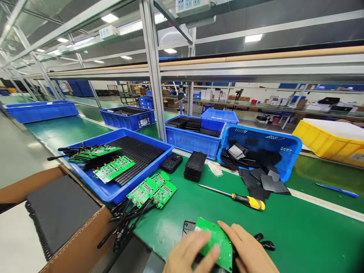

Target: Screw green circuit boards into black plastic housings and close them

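Note:
Near the bottom edge, a green circuit board (pixel 220 242) lies tilted over a black plastic case (pixel 188 227), which shows mostly at its upper left corner. My left hand (pixel 189 252) has its fingers apart on the board's left part, slightly blurred. At the board's right edge is my right hand (pixel 248 246), its fingers along the edge and the thumb side partly hidden. Black cable ends (pixel 267 244) stick out to the right of my right hand. More green boards with black cables (pixel 163 193) lie on the green bench (pixel 309 227) to the left.
A screwdriver (pixel 247 201) lies beyond my hands. Behind it are stacked black cases (pixel 195 166) and a tipped blue basket (pixel 291 151) with black pads. A blue tray (pixel 113 195) holds boards and black parts; an open carton (pixel 85 231) stands left. A pen (pixel 337 190) lies far right.

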Motion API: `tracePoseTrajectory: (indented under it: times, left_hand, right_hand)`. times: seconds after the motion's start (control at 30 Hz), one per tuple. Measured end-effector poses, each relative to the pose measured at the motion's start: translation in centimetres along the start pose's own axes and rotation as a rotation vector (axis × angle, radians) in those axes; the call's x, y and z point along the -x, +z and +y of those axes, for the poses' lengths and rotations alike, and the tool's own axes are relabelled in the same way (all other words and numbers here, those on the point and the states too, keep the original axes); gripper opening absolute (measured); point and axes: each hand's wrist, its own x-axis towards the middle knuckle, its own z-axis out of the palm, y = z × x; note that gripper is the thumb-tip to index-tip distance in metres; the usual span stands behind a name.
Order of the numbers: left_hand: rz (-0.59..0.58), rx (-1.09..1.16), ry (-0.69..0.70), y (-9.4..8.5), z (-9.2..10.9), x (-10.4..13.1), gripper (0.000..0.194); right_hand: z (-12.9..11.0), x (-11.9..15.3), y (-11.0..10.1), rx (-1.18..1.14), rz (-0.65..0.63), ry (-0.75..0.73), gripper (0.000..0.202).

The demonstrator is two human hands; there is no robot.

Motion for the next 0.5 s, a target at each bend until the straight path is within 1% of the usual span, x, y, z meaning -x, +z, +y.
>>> tracePoseTrajectory:
  times: [0.03, 0.07, 0.1, 0.13, 0.17, 0.2, 0.27, 0.33, 0.37, 0.43, 0.5]
  left_hand:
    - [0.049, -0.111, 0.092, -0.6, -0.2, -0.4, 0.046]
    - [0.063, -0.198, 0.186, -1.0, -0.4, -0.9, 0.056]
    - [0.04, -0.254, 0.271, -1.4, -0.5, -1.4, 0.066]
    - [0.009, -0.285, 0.324, -1.5, -0.7, -1.8, 0.071]
    - [-0.017, -0.298, 0.343, -1.5, -0.9, -2.0, 0.073]
    - [-0.033, -0.299, 0.339, -1.4, -1.0, -2.2, 0.071]
    - [-0.03, -0.29, 0.294, -0.9, -1.4, -2.1, 0.066]
    - [0.007, -0.292, 0.252, -0.4, -1.7, -1.6, 0.065]
    - [0.022, -0.304, 0.234, -0.2, -1.8, -1.4, 0.065]
    - [0.047, -0.347, 0.199, 0.1, -2.0, -0.9, 0.065]
    - [0.064, -0.406, 0.167, 0.3, -1.9, -0.7, 0.067]
  right_hand:
    - [-0.4, -0.1, 0.2, -0.005, -0.004, -0.003, 0.087]
    - [-0.6, -0.2, 0.4, -0.007, -0.001, -0.006, 0.086]
    - [-0.8, -0.1, 0.6, -0.018, 0.01, 0.001, 0.085]
    - [-1.0, -0.1, 0.8, -0.045, 0.027, 0.019, 0.082]
    - [-1.1, 0.0, 0.9, -0.086, 0.048, 0.039, 0.077]
    - [-1.1, 0.0, 0.9, -0.133, 0.078, 0.062, 0.069]
    - [-1.1, -0.1, 0.8, -0.175, 0.167, 0.079, 0.043]
    - [-1.1, -0.3, 0.6, -0.122, 0.218, 0.006, 0.02]
    - [-1.1, -0.3, 0.6, -0.085, 0.229, -0.035, 0.018]
    - [-1.2, -0.4, 0.5, -0.033, 0.212, -0.08, 0.026]
    - [-1.3, -0.3, 0.4, -0.013, 0.179, -0.058, 0.034]
